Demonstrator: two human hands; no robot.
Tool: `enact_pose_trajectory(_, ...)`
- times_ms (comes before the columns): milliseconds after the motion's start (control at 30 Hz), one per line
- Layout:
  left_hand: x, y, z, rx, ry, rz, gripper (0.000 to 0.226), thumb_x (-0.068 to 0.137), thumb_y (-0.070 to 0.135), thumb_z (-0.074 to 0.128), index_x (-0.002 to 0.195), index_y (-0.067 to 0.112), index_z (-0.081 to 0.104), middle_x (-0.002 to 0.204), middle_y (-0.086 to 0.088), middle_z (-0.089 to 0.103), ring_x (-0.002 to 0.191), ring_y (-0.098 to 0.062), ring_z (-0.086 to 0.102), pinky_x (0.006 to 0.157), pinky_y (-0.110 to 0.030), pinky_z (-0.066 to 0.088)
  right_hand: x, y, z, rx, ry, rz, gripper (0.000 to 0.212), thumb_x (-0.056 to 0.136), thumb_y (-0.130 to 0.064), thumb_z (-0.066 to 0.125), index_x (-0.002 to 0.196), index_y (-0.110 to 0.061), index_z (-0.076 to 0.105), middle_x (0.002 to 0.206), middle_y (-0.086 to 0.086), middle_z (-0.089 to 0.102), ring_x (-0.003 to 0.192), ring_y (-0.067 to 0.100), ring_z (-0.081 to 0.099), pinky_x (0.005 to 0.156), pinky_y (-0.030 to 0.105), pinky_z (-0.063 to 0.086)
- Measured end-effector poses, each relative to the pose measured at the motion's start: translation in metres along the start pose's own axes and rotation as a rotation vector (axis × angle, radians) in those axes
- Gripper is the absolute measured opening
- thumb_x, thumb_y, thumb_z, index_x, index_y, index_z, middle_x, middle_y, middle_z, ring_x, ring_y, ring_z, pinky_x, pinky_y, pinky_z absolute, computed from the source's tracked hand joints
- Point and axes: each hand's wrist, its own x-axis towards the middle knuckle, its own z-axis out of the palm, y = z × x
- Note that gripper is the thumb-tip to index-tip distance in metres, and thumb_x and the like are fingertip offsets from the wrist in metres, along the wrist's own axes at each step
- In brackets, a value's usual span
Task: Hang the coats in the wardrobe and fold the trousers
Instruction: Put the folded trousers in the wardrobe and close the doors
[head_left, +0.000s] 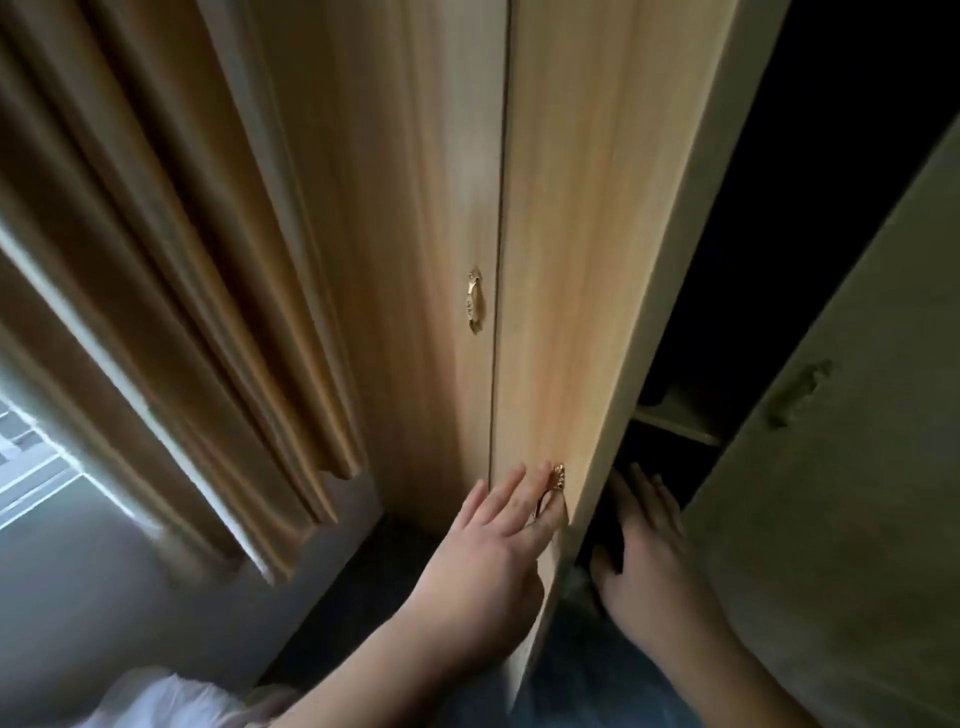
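A light wooden wardrobe fills the view. Its middle door (582, 260) stands ajar, edge toward me. My left hand (498, 540) lies on the door's outer face with straight fingers, touching the gold handle (555, 486) near the edge. My right hand (649, 551) reaches with spread fingers into the dark gap behind that door. Inside, a pale shelf (680, 421) shows faintly; the interior is too dark to see any coats or trousers.
The left wardrobe door (405, 234) is closed, with its own gold handle (473, 301). A second door (841, 493) hangs open on the right. Beige curtains (171, 291) and a bright window (31, 452) are to the left. Dark blue carpet (363, 597) lies below.
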Motion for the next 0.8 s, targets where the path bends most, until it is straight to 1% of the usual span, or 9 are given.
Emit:
enact_pose_trajectory(67, 0.029, 0.020, 0.009, 0.021, -0.054, 0.047, 0.075, 0.098, 0.019, 0.039, 0.156, 0.038, -0.005, 0.158, 0.017, -0.027, 0.146, -0.011, -0.028, 0.121, -0.039, -0.013, 0.003, 0.032, -0.017, 0.028, 0.016, 0.061, 0.085, 0.090, -0.034, 0.064, 0.159, -0.028, 0.015, 0.167, -0.003, 0.012, 0.154, 0.023, 0.005, 0.122, 0.040, 0.014)
enact_pose_trajectory(167, 0.079, 0.053, 0.027, 0.079, -0.085, 0.069, 0.079, 0.098, 0.023, 0.037, 0.152, 0.038, -0.018, 0.157, 0.013, -0.034, 0.145, -0.016, -0.031, 0.122, -0.042, -0.010, 0.007, 0.081, -0.041, 0.045, 0.039, 0.136, 0.083, 0.092, -0.030, 0.059, 0.159, -0.030, 0.009, 0.167, -0.003, 0.011, 0.154, 0.022, 0.004, 0.122, 0.041, 0.023)
enact_pose_trajectory(300, 0.142, 0.094, 0.051, 0.069, -0.061, 0.029, 0.084, 0.098, 0.026, 0.040, 0.150, 0.037, -0.025, 0.156, 0.008, -0.036, 0.145, -0.018, -0.031, 0.123, -0.042, -0.006, 0.015, 0.130, -0.067, -0.010, 0.077, 0.162, 0.083, 0.091, -0.030, 0.056, 0.159, -0.028, 0.009, 0.167, 0.003, 0.013, 0.153, 0.025, 0.009, 0.123, 0.037, 0.018)
enact_pose_trajectory(400, 0.177, 0.117, 0.066, 0.059, -0.043, -0.020, 0.086, 0.098, 0.028, 0.041, 0.149, 0.031, -0.029, 0.154, 0.002, -0.040, 0.147, -0.021, -0.026, 0.124, -0.040, -0.001, 0.024, 0.157, -0.079, -0.020, 0.076, 0.136, 0.083, 0.093, -0.033, 0.051, 0.159, -0.032, -0.001, 0.168, -0.001, 0.000, 0.154, 0.022, 0.003, 0.124, 0.038, 0.017)
enact_pose_trajectory(467, 0.193, 0.125, 0.074, 0.067, -0.030, -0.056, 0.087, 0.098, 0.030, 0.041, 0.148, 0.030, -0.030, 0.154, 0.002, -0.040, 0.149, -0.022, -0.023, 0.124, -0.040, 0.002, 0.032, 0.175, -0.082, -0.033, 0.082, 0.121, 0.084, 0.091, -0.032, 0.049, 0.159, -0.031, 0.000, 0.168, 0.001, 0.001, 0.154, 0.024, 0.005, 0.124, 0.039, 0.018)
enact_pose_trajectory(533, 0.208, 0.126, 0.078, 0.097, -0.017, -0.083, 0.086, 0.098, 0.029, 0.040, 0.149, 0.032, -0.029, 0.155, 0.002, -0.038, 0.149, -0.023, -0.023, 0.124, -0.040, 0.002, 0.041, 0.188, -0.082, -0.043, 0.087, 0.101, 0.086, 0.088, -0.031, 0.049, 0.160, -0.028, 0.003, 0.168, 0.004, 0.004, 0.154, 0.027, 0.008, 0.124, 0.039, 0.018)
enact_pose_trajectory(600, 0.223, 0.124, 0.078, 0.118, -0.009, -0.091, 0.084, 0.098, 0.028, 0.040, 0.149, 0.035, -0.026, 0.156, 0.003, -0.036, 0.148, -0.023, -0.025, 0.124, -0.040, 0.001, 0.054, 0.197, -0.084, -0.046, 0.079, 0.083, 0.087, 0.090, -0.031, 0.048, 0.160, -0.028, -0.004, 0.168, 0.003, -0.002, 0.155, 0.026, 0.003, 0.124, 0.037, 0.013)
enact_pose_trajectory(667, 0.237, 0.123, 0.078, 0.133, -0.017, -0.087, 0.084, 0.096, 0.028, 0.041, 0.150, 0.037, -0.023, 0.158, 0.003, -0.034, 0.148, -0.025, -0.025, 0.124, -0.043, 0.004, 0.067, 0.205, -0.083, -0.048, 0.068, 0.073, 0.088, 0.093, -0.032, 0.047, 0.158, -0.030, -0.012, 0.168, 0.003, -0.009, 0.154, 0.024, -0.005, 0.125, 0.037, 0.009)
enact_pose_trajectory(800, 0.261, 0.128, 0.086, 0.121, -0.015, -0.115, 0.086, 0.094, 0.028, 0.042, 0.151, 0.035, -0.022, 0.159, 0.002, -0.032, 0.149, -0.024, -0.021, 0.124, -0.044, 0.009, 0.089, 0.215, -0.081, -0.018, 0.080, 0.041, 0.089, 0.090, -0.029, 0.051, 0.159, -0.030, -0.005, 0.168, 0.003, -0.006, 0.155, 0.025, -0.004, 0.124, 0.043, 0.017)
